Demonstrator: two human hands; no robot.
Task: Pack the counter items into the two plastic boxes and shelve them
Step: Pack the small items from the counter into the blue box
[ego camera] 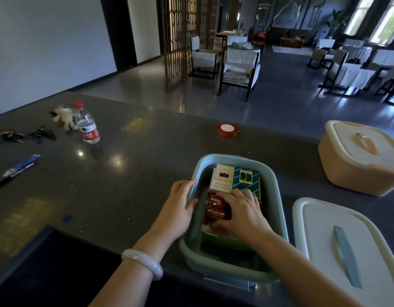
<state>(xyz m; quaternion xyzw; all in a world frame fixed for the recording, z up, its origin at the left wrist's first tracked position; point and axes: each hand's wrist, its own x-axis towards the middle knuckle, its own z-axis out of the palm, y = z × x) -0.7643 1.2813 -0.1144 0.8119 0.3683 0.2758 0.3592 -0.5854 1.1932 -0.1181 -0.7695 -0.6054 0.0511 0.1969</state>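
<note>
Far left on the desk [129, 165], a marker pen [13, 172], a cluster of keys [25, 136], a plush toy [64, 116] and a water bottle [87, 126] remain unpacked, well apart from both boxes. The upright bottle is the likeliest to tip or roll if caught in a hurried reach.

The left hand [180, 203] rests on the left rim of the blue box [278, 196], thumb hooked over the edge: a light steadying grip, fingers only partly curled. The box's near edge appears to overhang the desk front, so downward pressure may tilt or slide it toward the person.

The red tape roll [227, 129] lies beyond the box and is easily overlooked.

Inside the box, the right hand [242, 209] lies on a red packet [216, 209], fingers curled onto it, beside a white carton [221, 177] and a green carton [247, 176]. Whether it grasps or merely presses cannot be told. Contents stacked too high would prevent closure.

The white lid [337, 244] lies just right of the box, near the desk edge; an elbow could knock it off. The orange box [359, 158] stands lidded at far right, so items destined for it cannot enter until it is opened.
</note>
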